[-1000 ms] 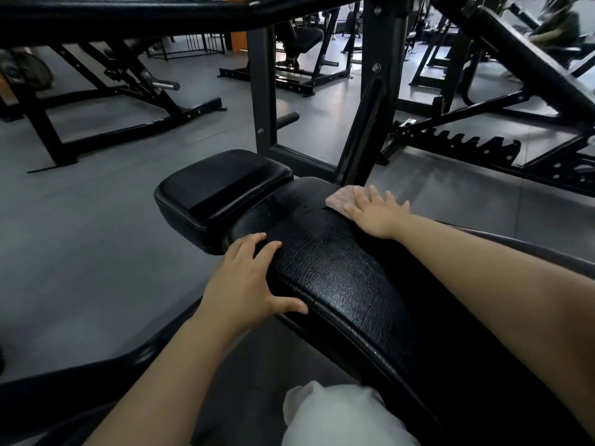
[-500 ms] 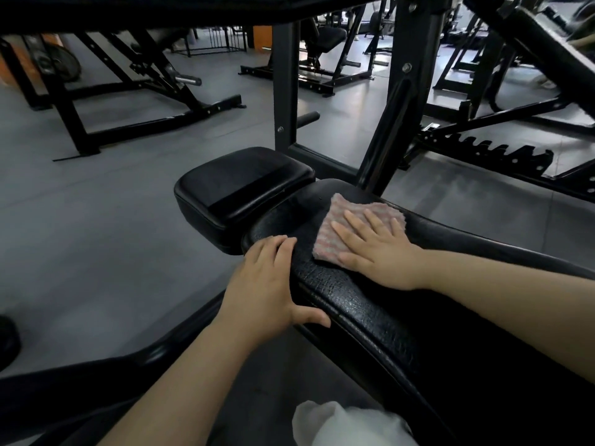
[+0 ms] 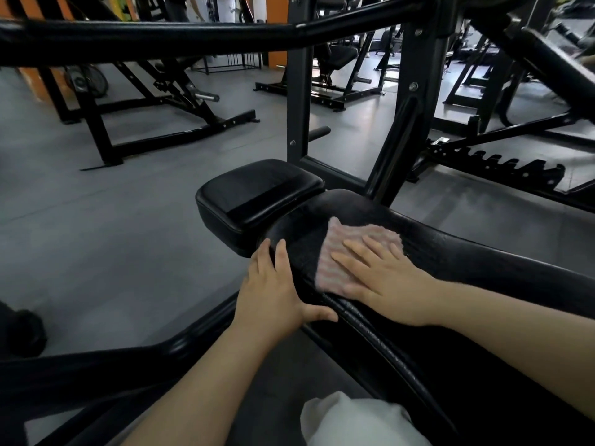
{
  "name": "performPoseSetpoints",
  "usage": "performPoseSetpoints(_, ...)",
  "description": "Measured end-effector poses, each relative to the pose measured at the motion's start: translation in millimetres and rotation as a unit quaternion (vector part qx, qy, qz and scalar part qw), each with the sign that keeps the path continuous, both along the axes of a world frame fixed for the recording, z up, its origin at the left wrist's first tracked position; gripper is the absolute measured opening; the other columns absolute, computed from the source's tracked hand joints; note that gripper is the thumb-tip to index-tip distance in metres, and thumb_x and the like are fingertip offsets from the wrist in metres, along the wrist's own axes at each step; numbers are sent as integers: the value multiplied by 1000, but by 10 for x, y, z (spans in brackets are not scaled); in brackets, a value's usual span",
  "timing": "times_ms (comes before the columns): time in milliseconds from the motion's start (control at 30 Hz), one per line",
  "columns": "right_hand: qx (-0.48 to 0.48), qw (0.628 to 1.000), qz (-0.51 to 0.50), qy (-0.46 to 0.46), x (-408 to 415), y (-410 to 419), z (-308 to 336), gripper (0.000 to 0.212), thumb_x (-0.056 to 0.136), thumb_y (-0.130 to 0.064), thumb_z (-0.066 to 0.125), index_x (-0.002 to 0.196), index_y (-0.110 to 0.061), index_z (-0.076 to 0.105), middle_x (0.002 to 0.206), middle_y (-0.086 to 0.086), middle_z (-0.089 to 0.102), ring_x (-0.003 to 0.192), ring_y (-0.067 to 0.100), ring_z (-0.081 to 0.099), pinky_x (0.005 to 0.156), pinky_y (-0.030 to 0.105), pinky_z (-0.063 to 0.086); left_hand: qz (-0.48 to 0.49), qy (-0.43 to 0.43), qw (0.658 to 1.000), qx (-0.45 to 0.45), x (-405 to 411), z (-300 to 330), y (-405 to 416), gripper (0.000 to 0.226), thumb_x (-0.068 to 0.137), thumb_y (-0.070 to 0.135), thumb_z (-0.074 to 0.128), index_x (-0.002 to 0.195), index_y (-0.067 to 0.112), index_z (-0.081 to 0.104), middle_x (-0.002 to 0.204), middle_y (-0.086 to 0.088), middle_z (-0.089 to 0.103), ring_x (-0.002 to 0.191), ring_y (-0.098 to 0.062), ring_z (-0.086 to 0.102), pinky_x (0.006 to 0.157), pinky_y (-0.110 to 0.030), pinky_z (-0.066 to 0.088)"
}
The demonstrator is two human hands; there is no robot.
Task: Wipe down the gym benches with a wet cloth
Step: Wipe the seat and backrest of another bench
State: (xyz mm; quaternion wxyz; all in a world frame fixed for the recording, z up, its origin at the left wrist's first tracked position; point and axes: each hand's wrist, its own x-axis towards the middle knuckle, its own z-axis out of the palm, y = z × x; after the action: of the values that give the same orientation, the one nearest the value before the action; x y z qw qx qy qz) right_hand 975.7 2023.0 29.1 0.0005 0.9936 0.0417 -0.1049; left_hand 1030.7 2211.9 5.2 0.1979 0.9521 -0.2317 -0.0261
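Right now the right hand [image 3: 383, 278] is pressing flat, fingers spread, on the pink striped cloth [image 3: 351, 252] lying on the long black cracked vinyl bench pad [image 3: 467, 262]. Its edge is being steadied by the open left hand [image 3: 273, 291]. Rough cracks could be snagging the cloth, bunching it and leaving patches unwiped.
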Motion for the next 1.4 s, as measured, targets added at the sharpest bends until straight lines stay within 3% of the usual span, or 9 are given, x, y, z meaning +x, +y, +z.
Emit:
performPoseSetpoints(100,-5,1000,18,8,-126,-40,39,83,75,-73,0,150,-38,5,159,-7,-3,145,19,-9,117,50,2,2,-2,1000,-13,-9,-25,4,138,51,76,67,148,14,-9,156,-9,-9,144,-26,-3,116,-39,12)
performPoseSetpoints(267,19,999,-12,36,495,260,4,56,100,-50,19,149,-39,-5,158,-4,-17,143,28,-20,112,58,-12,-6,-6,999,-32,-7,-79,0,143,52,76,65,145,8,-20,156,-9,-11,145,-22,-7,117,-33,6)
performPoseSetpoints(467,54,997,-59,-15,1370,487,-62,55,99,-50,20,150,-35,8,160,-1,-7,143,34,-16,108,66,-9,-7,11,998,-56,6,-51,-4,148,51,72,71,142,12,-29,155,-6,-16,144,-20,-9,116,-31,5)
performPoseSetpoints(667,65,987,-145,-39,1572,168,-37,55,98,-53,16,149,-34,14,160,-2,-1,145,32,-9,110,65,-3,-10,29,999,-30,8,-5,-2,143,52,72,70,146,14,-19,156,-5,-17,144,-22,-9,117,-33,6)
performPoseSetpoints(800,51,978,-197,-51,1496,-300,1,61,91,-62,17,148,-39,12,159,0,8,142,35,15,113,53,15,-10,29,999,-36,-5,27,-4,140,52,71,72,148,12,-12,156,-7,-12,145,-22,-7,116,-32,6)
performPoseSetpoints(900,77,975,-209,-15,1368,-589,-57,78,76,-75,3,147,-44,-2,159,-9,-6,145,30,8,114,53,14,-8,38,999,-39,-6,43,-5,141,51,70,73,148,12,-11,156,-7,-11,145,-22,-7,116,-33,7)
performPoseSetpoints(1033,56,971,-231,-33,972,-653,-66,57,97,-55,16,149,-40,-2,160,-5,-8,145,31,4,116,48,8,-5,43,998,-41,3,66,-17,142,50,68,75,149,13,-10,156,-7,-10,144,-23,-7,117,-35,10)
performPoseSetpoints(1233,-12,984,-179,3,158,-446,-23,61,99,-52,14,150,-29,-9,158,3,-17,145,30,-13,116,53,-3,-5,46,998,-51,-25,75,-15,140,53,67,75,149,11,-11,157,-8,-11,144,-23,-8,118,-35,8)
performPoseSetpoints(1400,0,987,-159,0,-271,-452,47,63,96,-53,31,149,-24,15,160,-1,-4,146,23,-6,117,49,5,-12,44,997,-62,-40,32,4,137,56,67,73,148,13,-12,157,-7,-14,144,-21,-10,116,-33,5)
